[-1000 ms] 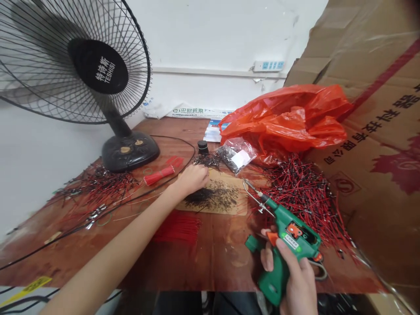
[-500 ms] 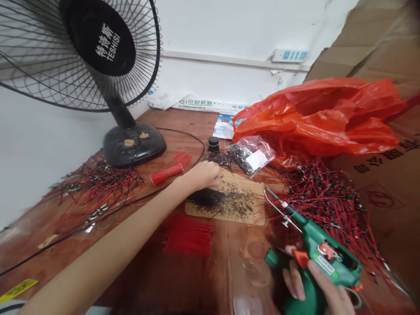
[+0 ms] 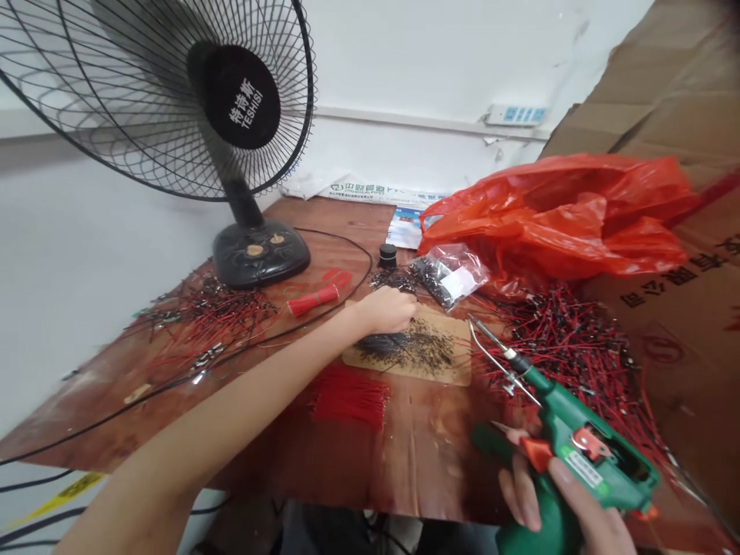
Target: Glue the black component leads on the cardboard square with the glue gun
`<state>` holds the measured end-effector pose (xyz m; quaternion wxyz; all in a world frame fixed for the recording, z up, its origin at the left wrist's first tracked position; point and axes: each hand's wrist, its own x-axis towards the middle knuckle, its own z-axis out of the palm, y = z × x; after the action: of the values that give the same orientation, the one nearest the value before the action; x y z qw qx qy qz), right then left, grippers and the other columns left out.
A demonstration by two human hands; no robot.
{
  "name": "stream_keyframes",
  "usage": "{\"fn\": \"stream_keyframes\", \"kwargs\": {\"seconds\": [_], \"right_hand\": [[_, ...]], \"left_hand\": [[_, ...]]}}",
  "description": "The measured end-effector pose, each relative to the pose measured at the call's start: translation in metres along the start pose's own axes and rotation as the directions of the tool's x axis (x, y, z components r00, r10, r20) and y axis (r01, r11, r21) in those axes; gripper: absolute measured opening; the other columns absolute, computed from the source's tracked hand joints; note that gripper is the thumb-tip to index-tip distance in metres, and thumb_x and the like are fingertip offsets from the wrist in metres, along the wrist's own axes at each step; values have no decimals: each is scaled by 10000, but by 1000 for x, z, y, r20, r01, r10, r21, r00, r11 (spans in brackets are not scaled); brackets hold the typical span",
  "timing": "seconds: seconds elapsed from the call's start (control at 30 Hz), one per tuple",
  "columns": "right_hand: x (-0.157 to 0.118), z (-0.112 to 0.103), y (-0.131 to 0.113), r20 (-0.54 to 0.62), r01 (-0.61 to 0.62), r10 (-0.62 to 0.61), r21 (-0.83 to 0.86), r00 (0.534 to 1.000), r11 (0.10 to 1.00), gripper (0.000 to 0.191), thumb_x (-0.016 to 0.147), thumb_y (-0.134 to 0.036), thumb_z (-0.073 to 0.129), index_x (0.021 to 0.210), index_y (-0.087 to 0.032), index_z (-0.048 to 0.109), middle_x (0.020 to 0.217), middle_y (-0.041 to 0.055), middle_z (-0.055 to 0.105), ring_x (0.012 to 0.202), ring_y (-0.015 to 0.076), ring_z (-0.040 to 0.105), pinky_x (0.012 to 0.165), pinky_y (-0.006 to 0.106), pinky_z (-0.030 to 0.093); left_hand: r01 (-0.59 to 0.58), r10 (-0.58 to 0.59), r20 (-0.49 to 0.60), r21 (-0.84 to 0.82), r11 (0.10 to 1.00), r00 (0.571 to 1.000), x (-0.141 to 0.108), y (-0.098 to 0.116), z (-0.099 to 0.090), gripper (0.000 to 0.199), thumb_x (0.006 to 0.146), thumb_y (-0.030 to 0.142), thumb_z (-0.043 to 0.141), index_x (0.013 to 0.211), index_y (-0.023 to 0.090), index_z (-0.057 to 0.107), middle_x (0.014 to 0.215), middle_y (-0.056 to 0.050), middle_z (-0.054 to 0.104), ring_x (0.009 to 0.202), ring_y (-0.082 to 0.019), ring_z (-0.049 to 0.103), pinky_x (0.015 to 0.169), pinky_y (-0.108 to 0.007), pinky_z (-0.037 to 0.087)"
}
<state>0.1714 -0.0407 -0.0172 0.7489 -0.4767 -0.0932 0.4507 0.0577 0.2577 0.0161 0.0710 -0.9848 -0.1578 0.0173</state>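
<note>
My right hand [image 3: 570, 505] grips a green soldering gun [image 3: 601, 447] by its handle, fingers at the orange trigger. A thin metal feed tube runs beside the iron's tip, which points up and left toward the tan board [image 3: 459, 375]. Over that board's upper edge, my left hand [image 3: 388, 310] is closed with its knuckles up; whatever the fingers hold is hidden. Small dark parts with thin leads [image 3: 428, 348] lie scattered across the board, partly under the hand. Just in front of the board is a flat row of red wires [image 3: 351, 397].
Tangled red and black wires [image 3: 570, 347] pile up at right beside a cardboard box [image 3: 659, 308]. An orange plastic bag [image 3: 555, 223] and a clear bag of parts [image 3: 451, 274] lie behind. A fan [image 3: 263, 250], a red wire bundle [image 3: 313, 300] and more wires [image 3: 231, 312] occupy the left.
The camera view has shifted, bringing the table's front edge into sight. My left hand has moved a little to the right over the board, still closed. My right hand keeps the soldering gun.
</note>
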Motion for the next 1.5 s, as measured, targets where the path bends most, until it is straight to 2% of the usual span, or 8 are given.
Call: {"fn": "stream_keyframes", "kwargs": {"seconds": [0.13, 0.23, 0.37, 0.5, 0.7, 1.07, 1.37, 1.5], "right_hand": [[2, 6, 0, -74, 92, -92, -2, 993, 996, 210, 843, -278, 705, 1012, -154, 701, 543, -5, 529, 505, 132, 476, 516, 273, 412], [9, 20, 4, -159, 126, -129, -28, 979, 992, 312, 749, -265, 818, 1014, -137, 714, 687, 14, 638, 611, 125, 560, 587, 241, 469], [23, 43, 12, -216, 119, -122, -28, 969, 993, 416, 673, -252, 881, 1047, -158, 724, 977, 70, 740, 816, 179, 690, 742, 280, 553], [30, 64, 13, -109, 138, -148, -93, 983, 986, 428, 693, -292, 871, 1065, -146, 718, 1003, 95, 756, 886, 226, 718, 848, 365, 565], [29, 72, 10, -99, 129, -147, -171, 984, 977, 433, 705, -302, 861, 1076, -138, 708, 1066, 109, 750, 906, 226, 714, 874, 378, 559], [37, 65, 0, -40, 219, -255, -396, 966, 892, 262, 700, -348, 850, 786, -128, 735, 696, 55, 708, 621, 174, 628, 626, 296, 530], [51, 54, -21, 135, 323, -305, -596, 943, 735, 246, 662, -343, 866, 784, -147, 778, 721, 77, 736, 636, 222, 657, 605, 337, 537], [55, 49, -24, 216, 379, -321, -663, 922, 645, 201, 654, -322, 871, 741, -166, 781, 704, 62, 737, 609, 222, 654, 566, 324, 521]], "left_hand": [[32, -35, -91, -41, 999, 995, -15, 23, -22, 227, 923, 240, 434, 923, 143, 640, 929, -78, 685, 730, -144, 624, 642, -268, 422], [4, -76, -274, -255, 967, 959, -35, 54, -33, 141, 877, 200, 506, 852, 160, 640, 794, -16, 669, 668, -91, 580, 628, -223, 412], [-95, -163, -519, -435, 896, 839, -54, 89, -28, 107, 864, 159, 551, 865, 178, 656, 730, 25, 654, 650, -51, 569, 648, -172, 438], [-158, -234, -673, -467, 870, 702, -58, 103, -11, 63, 880, 165, 593, 912, 170, 647, 732, 20, 658, 623, -33, 573, 604, -146, 441], [-153, -199, -767, -360, 920, 610, -59, 104, -1, 104, 822, 120, 657, 897, 174, 609, 784, 11, 694, 704, -58, 649, 682, -167, 506], [-254, -163, -715, -438, 862, 679, -66, 103, -4, 63, 861, 133, 647, 896, 182, 629, 815, 17, 698, 744, -56, 638, 698, -174, 494], [-162, -15, -576, -254, 954, 817, -72, 95, -7, 169, 975, 219, 509, 1041, 190, 662, 917, -14, 647, 789, -74, 613, 699, -192, 456], [-146, -66, -562, -324, 935, 824, -71, 96, -7, 163, 969, 242, 531, 1003, 196, 684, 909, -9, 646, 776, -66, 616, 701, -182, 462]]}}
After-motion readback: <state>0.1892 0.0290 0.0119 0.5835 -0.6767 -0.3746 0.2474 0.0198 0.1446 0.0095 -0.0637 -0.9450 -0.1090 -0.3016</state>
